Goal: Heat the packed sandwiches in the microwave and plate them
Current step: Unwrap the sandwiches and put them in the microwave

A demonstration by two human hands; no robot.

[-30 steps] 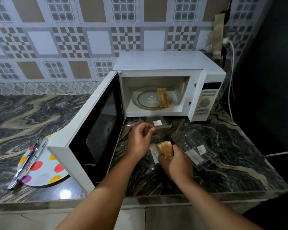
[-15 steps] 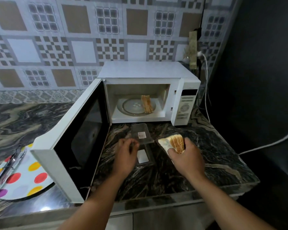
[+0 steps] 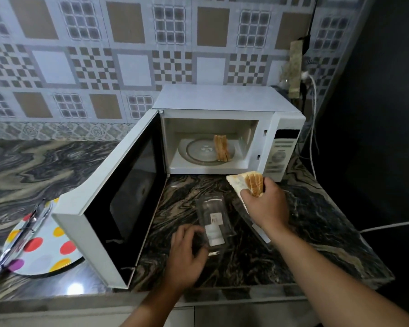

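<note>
Clutching a sandwich, right hand grip; left hand on clear pack.

No text, brand, number or sign can be read. The white rectangular paper label on the clear plastic sandwich package lying on the dark marbled stone counter bears small dark marks, too blurred to make out. A second white label lower on the same package appears blank. The cream control panel on the white microwave oven carries rows of faint printed lines around a round dial, all too small to decipher; its dark display window shows no digits.
</note>
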